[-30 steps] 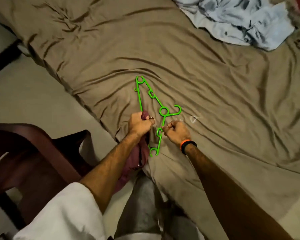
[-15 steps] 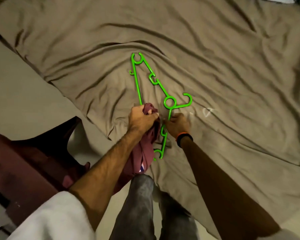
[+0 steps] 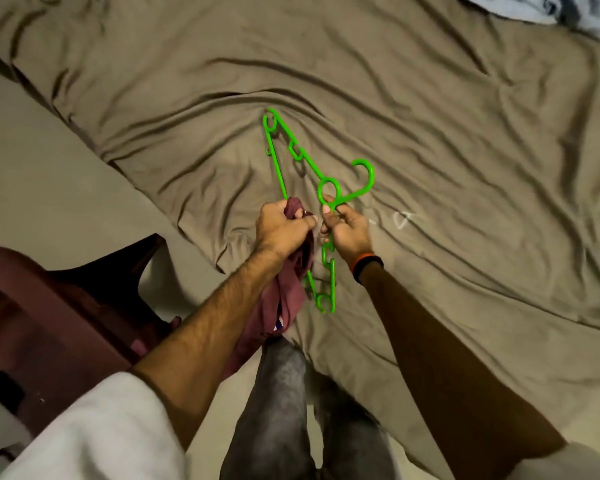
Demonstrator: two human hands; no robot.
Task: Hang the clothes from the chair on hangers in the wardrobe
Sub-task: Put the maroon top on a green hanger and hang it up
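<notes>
While gripped: maroon garment (image 3: 284,296) in left hand (image 3: 281,230), green hanger (image 3: 328,188) in right hand (image 3: 347,230).

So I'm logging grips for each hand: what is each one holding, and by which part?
Left hand grips a bunched end of the maroon garment. Right hand pinches the green hanger just below its ring.

Rumpled brown-sheeted bed (image 3: 430,140) (creased throughout), pale blue crumpled cloth (image 3: 548,12) on its far corner.
</notes>
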